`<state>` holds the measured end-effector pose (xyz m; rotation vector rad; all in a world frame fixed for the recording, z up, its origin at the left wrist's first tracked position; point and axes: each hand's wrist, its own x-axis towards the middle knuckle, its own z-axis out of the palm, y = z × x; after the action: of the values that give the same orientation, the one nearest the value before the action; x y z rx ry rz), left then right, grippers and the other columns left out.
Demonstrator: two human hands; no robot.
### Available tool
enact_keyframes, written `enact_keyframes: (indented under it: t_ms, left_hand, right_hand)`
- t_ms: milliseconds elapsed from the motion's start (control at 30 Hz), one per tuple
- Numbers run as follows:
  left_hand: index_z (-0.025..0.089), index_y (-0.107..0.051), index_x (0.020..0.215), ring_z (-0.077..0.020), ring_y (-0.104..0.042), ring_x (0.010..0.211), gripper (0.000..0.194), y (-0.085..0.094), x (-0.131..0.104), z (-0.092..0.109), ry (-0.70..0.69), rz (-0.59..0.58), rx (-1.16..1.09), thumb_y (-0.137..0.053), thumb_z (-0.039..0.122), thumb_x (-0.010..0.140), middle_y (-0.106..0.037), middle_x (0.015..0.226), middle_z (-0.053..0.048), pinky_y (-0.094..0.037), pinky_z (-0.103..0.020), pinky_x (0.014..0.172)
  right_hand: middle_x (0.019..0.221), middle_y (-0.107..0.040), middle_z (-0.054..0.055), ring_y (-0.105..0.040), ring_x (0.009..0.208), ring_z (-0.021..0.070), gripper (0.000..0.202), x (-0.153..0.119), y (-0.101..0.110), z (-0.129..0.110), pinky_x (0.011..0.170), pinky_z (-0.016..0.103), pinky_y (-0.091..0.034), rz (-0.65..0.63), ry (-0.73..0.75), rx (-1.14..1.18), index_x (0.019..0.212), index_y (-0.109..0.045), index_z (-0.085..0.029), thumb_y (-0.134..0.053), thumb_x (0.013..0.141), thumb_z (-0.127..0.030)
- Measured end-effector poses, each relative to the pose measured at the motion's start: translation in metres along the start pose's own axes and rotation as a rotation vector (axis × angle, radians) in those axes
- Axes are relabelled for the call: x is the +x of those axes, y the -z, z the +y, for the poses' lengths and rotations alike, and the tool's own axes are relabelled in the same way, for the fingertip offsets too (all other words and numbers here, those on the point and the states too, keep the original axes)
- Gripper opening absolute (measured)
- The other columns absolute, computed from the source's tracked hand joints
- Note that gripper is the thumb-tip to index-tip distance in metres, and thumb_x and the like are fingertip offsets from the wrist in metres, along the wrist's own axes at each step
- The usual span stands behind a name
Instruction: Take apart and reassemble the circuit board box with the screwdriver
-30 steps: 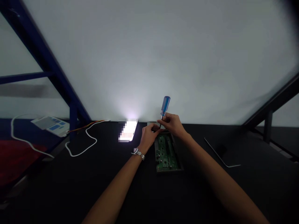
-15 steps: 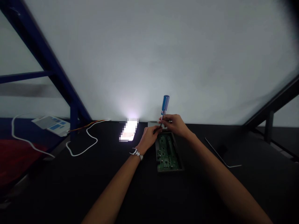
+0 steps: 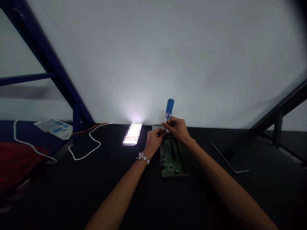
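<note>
A blue-handled screwdriver (image 3: 169,107) stands nearly upright over the far end of a dark frame that holds a green circuit board (image 3: 171,156). My right hand (image 3: 177,127) pinches its metal shaft just below the handle. My left hand (image 3: 153,140), with a silver watch at the wrist, is closed at the far left corner of the frame, its fingertips together near the screwdriver's lower shaft. Whatever those fingertips grip is too small to make out. The screwdriver's tip is hidden by the fingers.
Left of my hands lies a bright, pixelated panel (image 3: 132,133). A white cable (image 3: 99,143) curls farther left, near a white and blue card (image 3: 54,127). At the right rests a thin bent rod (image 3: 224,159). A pale wall (image 3: 153,64) rises behind the black table (image 3: 96,179).
My right hand has shifted slightly left and its fingers have changed position around the screwdriver shaft. The screwdriver handle has turned a little. My left wrist has moved slightly right.
</note>
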<state>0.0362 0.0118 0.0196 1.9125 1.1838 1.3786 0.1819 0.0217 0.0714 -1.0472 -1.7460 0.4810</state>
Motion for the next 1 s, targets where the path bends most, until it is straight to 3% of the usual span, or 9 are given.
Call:
enact_keyframes:
  t_ms: [200,400,500,633,800,1000]
  left_hand:
    - [0.017,-0.074,0.085,-0.0155,-0.066,0.070,0.012,0.002,-0.001,-0.001,-0.014,-0.007,0.030,-0.066,0.027,0.085,-0.075,0.080,-0.002,-0.048,-0.025,0.068]
    - [0.017,-0.072,0.088,-0.0154,-0.066,0.072,0.015,0.005,0.000,0.002,-0.030,-0.053,0.047,-0.063,0.029,0.087,-0.074,0.082,-0.002,-0.050,-0.026,0.071]
    - [0.017,-0.070,0.095,-0.0164,-0.066,0.078,0.014,0.011,0.001,0.001,-0.108,-0.122,0.126,-0.061,0.024,0.088,-0.073,0.089,-0.004,-0.051,-0.028,0.076]
    - [0.017,-0.069,0.101,-0.0209,-0.063,0.094,0.022,0.020,0.001,-0.001,-0.227,-0.247,0.401,-0.056,0.012,0.084,-0.067,0.098,-0.008,-0.049,-0.033,0.088]
    - [0.017,-0.071,0.096,-0.0204,-0.062,0.088,0.024,0.021,0.001,-0.001,-0.203,-0.350,0.533,-0.048,0.013,0.090,-0.063,0.090,-0.008,-0.049,-0.032,0.083]
    - [0.018,-0.074,0.088,-0.0190,-0.063,0.079,0.023,0.020,0.003,0.000,-0.153,-0.329,0.506,-0.052,0.013,0.090,-0.065,0.085,-0.008,-0.047,-0.030,0.078]
  right_hand:
    - [0.082,-0.067,0.004,-0.059,0.062,0.0138,0.034,0.002,0.013,-0.011,0.049,0.025,-0.045,-0.146,-0.090,0.312,0.088,-0.053,-0.021,-0.066,0.081,-0.051]
    - [0.089,-0.069,0.006,-0.059,0.058,0.0116,0.034,0.004,0.013,-0.015,0.043,0.023,-0.045,-0.141,-0.131,0.413,0.086,-0.050,-0.021,-0.067,0.081,-0.050]
    - [0.086,-0.069,0.005,-0.058,0.054,0.0106,0.034,0.005,0.010,-0.012,0.043,0.022,-0.045,-0.089,-0.125,0.408,0.083,-0.047,-0.021,-0.068,0.080,-0.048]
    - [0.082,-0.068,0.003,-0.058,0.052,0.0101,0.036,0.006,0.008,-0.008,0.042,0.022,-0.043,-0.044,-0.118,0.376,0.081,-0.045,-0.021,-0.068,0.079,-0.050]
    - [0.074,-0.067,0.001,-0.057,0.050,0.0109,0.036,0.006,0.007,-0.006,0.044,0.023,-0.043,-0.003,-0.107,0.293,0.081,-0.044,-0.022,-0.066,0.079,-0.050]
    - [0.058,-0.057,-0.003,-0.053,0.052,0.0121,0.030,0.004,0.006,-0.013,0.052,0.025,-0.043,0.134,-0.026,0.010,0.073,-0.044,-0.022,-0.064,0.081,-0.043]
